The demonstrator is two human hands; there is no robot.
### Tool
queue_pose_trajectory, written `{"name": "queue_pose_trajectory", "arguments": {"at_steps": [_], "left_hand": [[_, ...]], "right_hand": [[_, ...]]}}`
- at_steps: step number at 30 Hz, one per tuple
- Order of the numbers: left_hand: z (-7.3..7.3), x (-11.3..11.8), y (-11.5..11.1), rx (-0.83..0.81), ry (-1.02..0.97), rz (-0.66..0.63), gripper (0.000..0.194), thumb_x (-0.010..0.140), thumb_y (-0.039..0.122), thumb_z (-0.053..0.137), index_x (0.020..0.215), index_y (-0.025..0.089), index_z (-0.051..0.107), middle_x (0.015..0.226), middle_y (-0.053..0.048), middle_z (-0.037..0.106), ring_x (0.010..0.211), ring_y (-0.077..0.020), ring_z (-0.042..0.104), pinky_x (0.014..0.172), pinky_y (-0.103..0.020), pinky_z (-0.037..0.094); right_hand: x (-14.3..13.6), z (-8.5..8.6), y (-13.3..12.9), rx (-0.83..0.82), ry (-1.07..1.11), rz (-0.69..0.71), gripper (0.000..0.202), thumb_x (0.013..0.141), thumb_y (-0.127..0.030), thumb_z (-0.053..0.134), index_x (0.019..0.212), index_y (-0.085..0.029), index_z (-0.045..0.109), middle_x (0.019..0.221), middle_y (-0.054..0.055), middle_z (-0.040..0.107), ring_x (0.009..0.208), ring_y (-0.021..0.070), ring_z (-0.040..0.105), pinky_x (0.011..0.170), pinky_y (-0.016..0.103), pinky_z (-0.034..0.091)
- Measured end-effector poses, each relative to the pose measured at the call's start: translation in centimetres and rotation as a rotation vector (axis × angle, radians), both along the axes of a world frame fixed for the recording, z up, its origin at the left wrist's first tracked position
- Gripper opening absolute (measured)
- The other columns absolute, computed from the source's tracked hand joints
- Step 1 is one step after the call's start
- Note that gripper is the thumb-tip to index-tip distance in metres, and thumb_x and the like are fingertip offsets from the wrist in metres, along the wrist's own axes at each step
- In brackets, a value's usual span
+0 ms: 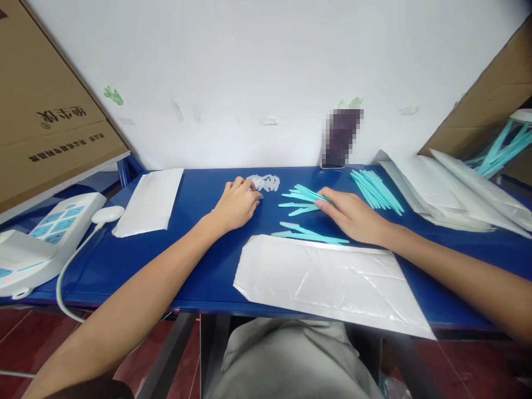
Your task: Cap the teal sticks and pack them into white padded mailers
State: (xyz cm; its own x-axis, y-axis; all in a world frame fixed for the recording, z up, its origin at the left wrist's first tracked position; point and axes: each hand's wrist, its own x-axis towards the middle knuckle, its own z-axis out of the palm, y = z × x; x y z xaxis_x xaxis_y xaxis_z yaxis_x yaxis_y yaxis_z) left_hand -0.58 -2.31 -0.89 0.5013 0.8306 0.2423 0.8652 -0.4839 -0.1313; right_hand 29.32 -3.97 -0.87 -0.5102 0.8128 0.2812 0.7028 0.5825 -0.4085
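My right hand is closed round a bunch of slim turquoise sticks shaped like eyebrow razors, which fan out leftward from the thumb and fingers. My left hand is at the edge of a small pile of translucent plastic pieces, its fingers curled together; whatever they pinch is hidden. Several more turquoise razors lie loose just below the right hand. Beneath those, a white padded mailer lies flat along the table's front edge.
Another heap of turquoise razors lies right of my right hand, beside stacked white mailers. A phone leans on the white wall. At left are a folded white packet, a power strip with a corded white disc, and a cardboard box.
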Motion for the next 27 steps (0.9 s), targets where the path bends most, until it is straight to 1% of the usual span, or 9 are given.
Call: {"name": "queue_pose_trajectory", "arguments": {"at_steps": [3, 5, 9, 11, 16, 21, 24, 25, 27], "left_hand": [[0.2, 0.2, 0.1, -0.025, -0.057, -0.079, 0.031, 0.1, 0.022, 0.046, 0.108, 0.019, 0.075, 0.111, -0.013, 0.07, 0.106, -0.0319, 0.054, 0.089, -0.046, 0.039], [0.3, 0.3, 0.1, -0.04, -0.074, -0.11, 0.029, 0.099, 0.021, 0.046, 0.105, 0.019, 0.074, 0.105, -0.012, 0.073, 0.102, -0.0302, 0.057, 0.09, -0.045, 0.039], [0.1, 0.3, 0.3, -0.057, -0.065, -0.109, 0.031, 0.1, 0.023, 0.046, 0.116, 0.016, 0.071, 0.108, -0.014, 0.072, 0.104, -0.0313, 0.06, 0.093, -0.046, 0.041], [-0.1, 0.2, 0.5, -0.073, -0.064, -0.11, 0.033, 0.1, 0.023, 0.044, 0.118, 0.016, 0.071, 0.109, -0.015, 0.07, 0.105, -0.0319, 0.06, 0.094, -0.047, 0.042], [-0.1, 0.2, 0.6, -0.108, -0.066, -0.107, 0.028, 0.1, 0.02, 0.043, 0.106, 0.014, 0.07, 0.106, -0.015, 0.068, 0.103, -0.0314, 0.059, 0.091, -0.045, 0.044], [0.1, 0.2, 0.3, -0.056, -0.028, -0.14, 0.024, 0.1, 0.016, 0.04, 0.106, 0.013, 0.063, 0.109, -0.017, 0.066, 0.107, -0.0327, 0.055, 0.088, -0.045, 0.043], [0.2, 0.5, 0.0, -0.019, -0.176, -0.195, 0.022, 0.102, 0.019, 0.041, 0.107, 0.014, 0.063, 0.108, -0.014, 0.07, 0.104, -0.0293, 0.058, 0.089, -0.044, 0.043], [0.3, 0.8, -0.1, -0.019, -0.29, -0.212, 0.021, 0.102, 0.021, 0.044, 0.106, 0.015, 0.063, 0.108, -0.012, 0.071, 0.1, -0.0266, 0.06, 0.088, -0.041, 0.044], [0.3, 1.5, -0.3, -0.064, -0.611, -0.226, 0.019, 0.1, 0.029, 0.053, 0.107, 0.017, 0.065, 0.102, -0.008, 0.074, 0.09, -0.0208, 0.064, 0.083, -0.035, 0.047]], "right_hand": [[0.0, -0.1, 0.1, 0.018, -0.018, 0.014, 0.031, 0.104, -0.047, 0.034, 0.093, -0.024, 0.051, 0.084, 0.005, 0.064, 0.076, 0.0236, 0.061, 0.07, 0.034, 0.04], [-0.1, -0.1, 0.1, 0.018, -0.033, 0.013, 0.031, 0.104, -0.046, 0.035, 0.092, -0.024, 0.053, 0.082, 0.005, 0.064, 0.075, 0.0234, 0.061, 0.069, 0.034, 0.04], [0.0, -0.1, 0.2, 0.02, -0.045, -0.011, 0.028, 0.104, -0.044, 0.036, 0.091, -0.024, 0.052, 0.071, 0.002, 0.061, 0.066, 0.0225, 0.059, 0.064, 0.032, 0.037], [0.0, -0.2, 0.2, 0.023, -0.044, -0.018, 0.028, 0.104, -0.044, 0.036, 0.092, -0.024, 0.052, 0.07, 0.002, 0.061, 0.065, 0.0225, 0.06, 0.064, 0.032, 0.036], [-0.1, -0.1, 0.1, 0.017, -0.034, -0.049, 0.03, 0.103, -0.047, 0.037, 0.092, -0.024, 0.053, 0.072, 0.002, 0.062, 0.068, 0.0232, 0.061, 0.065, 0.032, 0.036], [-0.3, 0.1, -0.2, 0.031, 0.002, -0.055, 0.033, 0.102, -0.048, 0.04, 0.085, -0.023, 0.052, 0.072, 0.003, 0.061, 0.067, 0.0218, 0.059, 0.065, 0.033, 0.036], [-0.4, 0.3, -0.3, 0.071, 0.043, -0.039, 0.033, 0.102, -0.047, 0.041, 0.082, -0.023, 0.052, 0.073, 0.002, 0.062, 0.067, 0.0206, 0.058, 0.065, 0.033, 0.037], [-0.4, 0.4, -0.3, 0.086, 0.06, -0.033, 0.033, 0.102, -0.047, 0.041, 0.082, -0.023, 0.052, 0.073, 0.003, 0.062, 0.067, 0.0203, 0.058, 0.066, 0.033, 0.038], [-0.4, 0.4, -0.3, 0.108, 0.095, -0.022, 0.032, 0.102, -0.045, 0.043, 0.082, -0.023, 0.055, 0.074, 0.002, 0.064, 0.067, 0.0195, 0.058, 0.065, 0.032, 0.039]]}}
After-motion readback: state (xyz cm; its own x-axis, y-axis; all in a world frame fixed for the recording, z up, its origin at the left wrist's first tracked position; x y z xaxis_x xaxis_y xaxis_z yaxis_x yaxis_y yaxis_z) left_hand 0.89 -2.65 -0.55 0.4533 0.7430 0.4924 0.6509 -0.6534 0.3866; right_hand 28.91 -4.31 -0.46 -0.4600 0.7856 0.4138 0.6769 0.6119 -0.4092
